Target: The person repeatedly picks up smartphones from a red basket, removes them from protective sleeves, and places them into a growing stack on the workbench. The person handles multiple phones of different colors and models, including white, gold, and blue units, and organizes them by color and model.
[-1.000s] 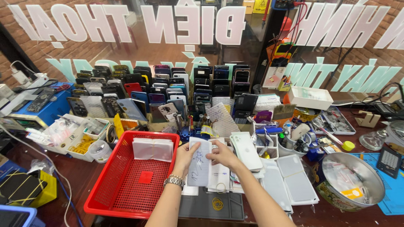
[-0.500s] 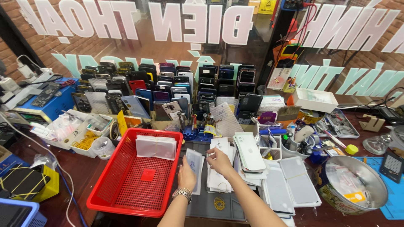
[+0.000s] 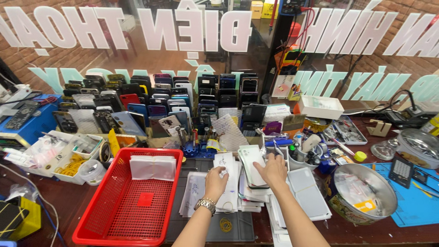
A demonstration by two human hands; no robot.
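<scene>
Seen from above, a cluttered phone-repair bench. Nearest, at 6 o'clock, a rubber band (image 3: 225,224) lies on a dark work mat (image 3: 238,228). Just above it, the left hand (image 3: 216,182), with a metal wristwatch (image 3: 205,205), pinches the edge of a clear plastic sleeve (image 3: 227,176) atop a stack of similar sleeves. At 5 o'clock from centre, the right hand (image 3: 273,170) rests fingers spread on a white phone-shaped panel (image 3: 252,164), possibly a back cover; its grip is unclear. At 8 o'clock sits a red mesh basket (image 3: 114,215) holding white packets (image 3: 152,167). At 4 o'clock stands a round metal tin (image 3: 382,185). Farther, at 12 o'clock, rows of upright phones (image 3: 183,98) face a lettered glass window (image 3: 196,32).
</scene>
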